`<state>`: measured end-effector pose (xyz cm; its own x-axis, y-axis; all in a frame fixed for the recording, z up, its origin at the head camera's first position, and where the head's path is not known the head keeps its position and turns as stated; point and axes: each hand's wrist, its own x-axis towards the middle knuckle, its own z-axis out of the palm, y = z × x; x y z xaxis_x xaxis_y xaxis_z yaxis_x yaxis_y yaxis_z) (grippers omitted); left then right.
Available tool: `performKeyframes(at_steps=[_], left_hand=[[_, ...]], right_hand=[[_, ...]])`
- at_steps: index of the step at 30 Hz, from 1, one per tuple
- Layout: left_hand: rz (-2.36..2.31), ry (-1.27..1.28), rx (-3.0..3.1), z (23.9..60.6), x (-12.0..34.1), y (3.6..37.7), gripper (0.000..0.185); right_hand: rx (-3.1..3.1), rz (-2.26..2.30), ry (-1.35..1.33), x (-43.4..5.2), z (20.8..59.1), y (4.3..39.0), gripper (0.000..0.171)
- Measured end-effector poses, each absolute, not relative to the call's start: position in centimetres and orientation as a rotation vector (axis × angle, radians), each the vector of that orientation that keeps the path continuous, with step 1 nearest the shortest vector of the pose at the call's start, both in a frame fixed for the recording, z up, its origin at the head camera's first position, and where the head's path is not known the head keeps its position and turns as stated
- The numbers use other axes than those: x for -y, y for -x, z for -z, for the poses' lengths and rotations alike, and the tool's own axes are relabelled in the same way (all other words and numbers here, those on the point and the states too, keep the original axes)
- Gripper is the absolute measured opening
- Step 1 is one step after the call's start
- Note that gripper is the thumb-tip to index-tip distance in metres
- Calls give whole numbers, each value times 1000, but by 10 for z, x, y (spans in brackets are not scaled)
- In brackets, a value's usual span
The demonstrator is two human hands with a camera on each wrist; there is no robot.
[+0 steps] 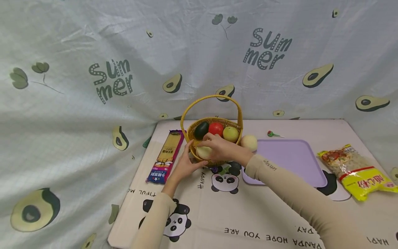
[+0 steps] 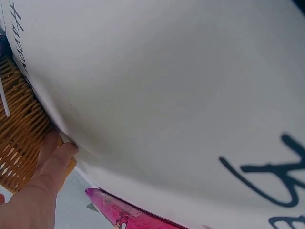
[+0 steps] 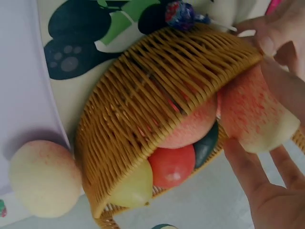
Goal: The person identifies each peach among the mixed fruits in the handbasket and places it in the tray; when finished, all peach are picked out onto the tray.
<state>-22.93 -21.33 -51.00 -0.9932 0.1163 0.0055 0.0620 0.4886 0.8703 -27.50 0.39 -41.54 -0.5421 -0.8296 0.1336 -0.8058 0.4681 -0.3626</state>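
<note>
Wicker basket (image 1: pixel 217 138) set toward 12 o'clock on the panda-print table (image 1: pixel 248 214), tall hoop handle arching over it. Hemmed in closely: noodle packet (image 1: pixel 166 155) just off its 9 o'clock side, a loose peach (image 1: pixel 249 142) touching or nearly touching the rim at 3 o'clock, purple tray (image 1: pixel 295 162) beyond that. Open tabletop only toward 6 o'clock, between the two sleeves. Yellow snack bag (image 1: pixel 357 173) well apart at 3 o'clock, near the table's right edge; a small lollipop (image 1: pixel 271 134) lying past the tray's far edge. Draped avocado-print cloth (image 1: pixel 93 86) rising directly behind the basket at 12 o'clock.

Right hand (image 1: pixel 222 147) reaching over the near rim, fingers curled round a pale peach (image 1: pixel 204 152) at the basket's 7 o'clock edge; in the right wrist view, that peach (image 3: pixel 255 119) pinned between fingers below and thumb above, just inside the woven wall (image 3: pixel 157 109). Beside it inside: another peach, a red tomato (image 3: pixel 172 164), a dark avocado (image 1: pixel 201 130), a yellow-green pear (image 1: pixel 230 134).

Left hand (image 1: pixel 186 164) at the basket's 8 o'clock outer wall, fingers (image 2: pixel 55 160) extended and pressed flat against the weave, holding nothing.
</note>
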Motion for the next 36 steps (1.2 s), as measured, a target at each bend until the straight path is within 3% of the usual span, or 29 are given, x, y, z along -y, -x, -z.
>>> performKeyframes(at_steps=[8, 16, 27, 36], left_hand=[[-1524, -154, -2685, 510, 213, 230, 107], [-1544, -152, -2671, 511, 213, 229, 106], [-1544, -151, -2657, 510, 212, 229, 107], [-1550, -180, -2672, 510, 212, 229, 107]], right_hand=[[-2724, 656, 1666, -6, 428, 275, 57], [-2749, 684, 1688, -7, 434, 277, 58], [-2758, 861, 1361, -24, 410, 281, 62], [-2771, 1089, 1086, -75, 393, 294, 64]])
